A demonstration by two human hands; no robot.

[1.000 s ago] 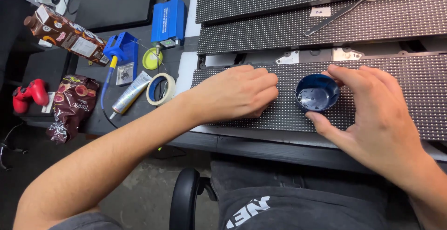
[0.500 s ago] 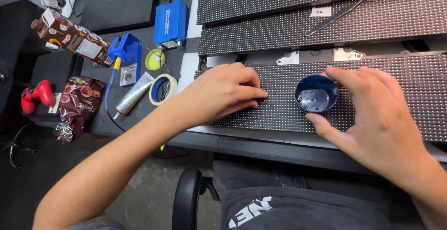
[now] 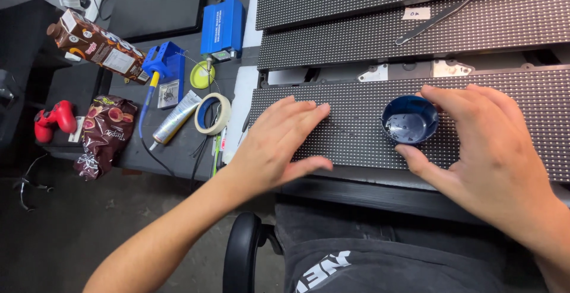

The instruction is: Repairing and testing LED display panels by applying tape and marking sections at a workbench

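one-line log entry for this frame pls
left hand: flat, palm down on dotted panel | right hand: fingers cupped around blue bowl | bowl: upright on panel | tape roll: untouched, left of panel

A: What colour is the small bowl (image 3: 409, 119) inside the right hand's (image 3: 487, 144) curve?
B: Dark blue, glossy. The panel (image 3: 356, 127) under both hands is black, patterned with a fine dot grid.
A: Left of the left hand (image 3: 279, 144)?
B: A cream tape roll (image 3: 212, 113).

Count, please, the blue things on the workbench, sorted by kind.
Small round dark blue dish by the right hand: 1
Blue box-shaped device: 1
Blue stand: 1
Blue-handled tool: 1
Total: 4
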